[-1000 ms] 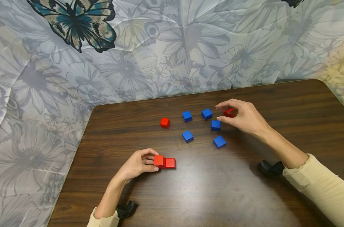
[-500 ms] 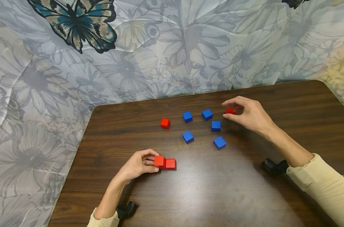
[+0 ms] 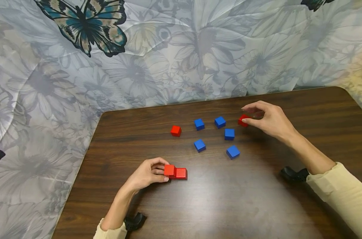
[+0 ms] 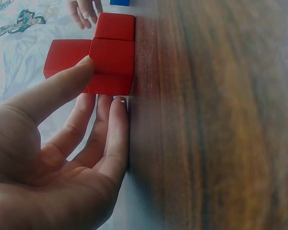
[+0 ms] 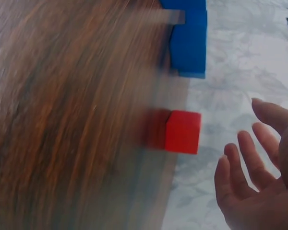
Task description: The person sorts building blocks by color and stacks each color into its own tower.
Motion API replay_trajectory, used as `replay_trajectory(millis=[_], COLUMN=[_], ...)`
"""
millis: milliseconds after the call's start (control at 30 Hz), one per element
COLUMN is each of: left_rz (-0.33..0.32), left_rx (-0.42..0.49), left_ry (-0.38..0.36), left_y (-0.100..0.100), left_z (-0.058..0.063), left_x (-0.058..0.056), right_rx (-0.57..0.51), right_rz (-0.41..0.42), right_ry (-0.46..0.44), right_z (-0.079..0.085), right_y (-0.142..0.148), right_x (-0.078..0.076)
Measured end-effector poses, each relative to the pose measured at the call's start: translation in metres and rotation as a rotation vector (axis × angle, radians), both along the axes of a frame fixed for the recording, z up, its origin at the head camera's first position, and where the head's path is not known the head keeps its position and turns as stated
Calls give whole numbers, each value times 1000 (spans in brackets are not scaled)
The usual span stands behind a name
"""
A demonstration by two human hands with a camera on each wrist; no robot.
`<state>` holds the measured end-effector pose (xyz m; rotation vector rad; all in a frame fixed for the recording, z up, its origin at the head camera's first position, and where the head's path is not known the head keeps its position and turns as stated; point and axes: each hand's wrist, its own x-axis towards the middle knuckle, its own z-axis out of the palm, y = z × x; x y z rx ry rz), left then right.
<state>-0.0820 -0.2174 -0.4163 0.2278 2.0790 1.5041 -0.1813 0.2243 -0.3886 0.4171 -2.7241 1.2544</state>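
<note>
In the head view, my left hand (image 3: pixel 149 173) holds a small group of red wooden cubes. An upper red cube (image 3: pixel 169 170) sits on a lower one, and another red cube (image 3: pixel 181 173) lies against that lower one on the right. The left wrist view shows the thumb (image 4: pixel 79 72) at the seam between upper and lower cube, with the other fingers at their far side. My right hand (image 3: pixel 272 119) hovers with loosely bent fingers beside a single red cube (image 3: pixel 243 120). In the right wrist view this red cube (image 5: pixel 183 132) stands apart from the fingers.
Several blue cubes (image 3: pixel 229 134) lie scattered mid-table, left of my right hand. A further red cube (image 3: pixel 176 130) lies to their left. The dark wooden table (image 3: pixel 228 199) ends at a floral cloth wall (image 3: pixel 199 66). Each wrist carries a black camera mount (image 3: pixel 294 174).
My right hand has drawn back to the right, away from the blue cubes, and more of the red cube beside it shows. The left hand keeps its hold on the red cubes.
</note>
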Motion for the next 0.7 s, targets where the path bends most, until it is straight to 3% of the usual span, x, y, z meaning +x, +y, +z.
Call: replay_trajectory(millis=[200, 433, 700], left_rz=[2, -2, -1], left_rx=[-10, -3, 1], left_ry=[6, 7, 1], left_y=[0, 1, 2], left_z=[0, -1, -2], left_x=[-1, -1, -1], right_rx=[-14, 9, 50], right_rz=[1, -31, -41], right_ry=[0, -86, -126], right_z=[-5, -10, -16], right_y=[5, 9, 11], right_x=[-4, -6, -10])
